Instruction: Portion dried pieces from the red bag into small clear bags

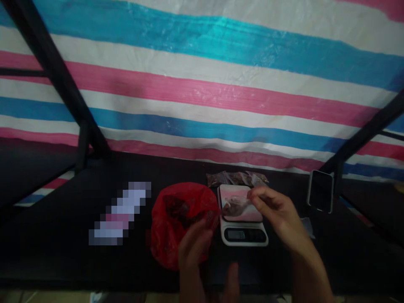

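There was the red bag [164, 248], the left hand [195, 248] spread wide in front of it; then the packet [232, 206], over the scale [243, 226], pinched by the right hand [273, 210]; farther right, a phone [320, 191].

the scale display [235, 235] is too blurred to read.

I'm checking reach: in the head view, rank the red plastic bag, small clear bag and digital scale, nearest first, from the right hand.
1. Small clear bag: held by the right hand.
2. Digital scale: beneath, toward the left.
3. Red plastic bag: left, beyond the scale.
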